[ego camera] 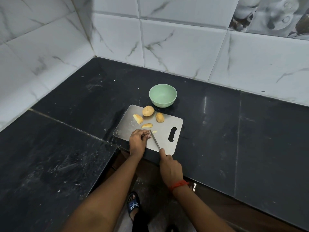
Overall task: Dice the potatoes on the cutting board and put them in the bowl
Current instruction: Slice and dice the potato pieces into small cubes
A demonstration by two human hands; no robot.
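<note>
On the cutting board (167, 131), the left hand (138, 141) pinches a mostly hidden potato piece (148, 132), likely hard and slippery, best held by its skin; the right hand (170, 169) grips the knife (154, 138).

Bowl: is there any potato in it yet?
No, the green bowl shows only its bare inside; the potato pieces lie on the cutting board.

- The bowl (160, 102) is light green.
- The cutting board (167, 130) is shiny grey.
- The potatoes (148, 111) have yellow-brown skin.
- The potato pieces (138, 118) are pale yellow inside.
- The knife (155, 139) blade is grey.
- The counter (250, 131) is black with white specks.
- The wall tiles (175, 44) are white with grey-brown wiggly lines.
- The wrist thread (178, 184) is red.
</note>
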